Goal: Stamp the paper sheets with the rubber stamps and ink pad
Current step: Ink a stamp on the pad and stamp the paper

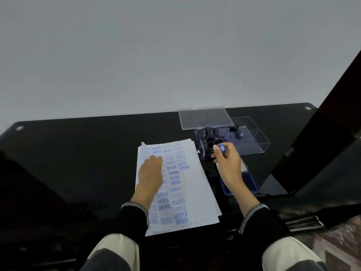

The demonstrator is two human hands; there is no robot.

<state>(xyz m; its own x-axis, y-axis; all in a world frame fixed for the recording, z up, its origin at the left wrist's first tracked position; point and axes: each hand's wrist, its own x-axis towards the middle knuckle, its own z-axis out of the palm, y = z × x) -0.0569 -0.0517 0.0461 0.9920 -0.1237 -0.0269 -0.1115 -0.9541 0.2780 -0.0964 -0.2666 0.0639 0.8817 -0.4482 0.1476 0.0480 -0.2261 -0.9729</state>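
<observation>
Plainly legible in blue ink across the paper sheets are repeated stamp marks: "SAMPLE" several times, "AMENDED", "FRAGILE" and "AIR MAIL", some upright to the viewer, others turned sideways or upside down. A few fainter marks are too blurred to read. The sheets lie as a thin, slightly fanned stack in the middle of the counter, which is black and glossy, with a small round metal fitting near each far corner.

The left hand rests flat on the top sheet, fingers straight and pressing down, its grip released. The right hand has its grip clenched around a rubber stamp with a round blue cap bearing a small red dot; the stamp is held just above the counter, between the sheets and a clear plastic box that holds other dark-handled stamps. A second clear box stands touching it on the right, with one more blue-capped stamp inside. A clear lid lies just behind them. The ink pad, blue with its cover swung open, lies beneath the right wrist, beside the sheets.

Both sleeves are black with pale stitched cuffs. A plain grey-white wall rises behind the counter, a dark wooden post leans in at the right, and patterned flooring shows at the lower right.
</observation>
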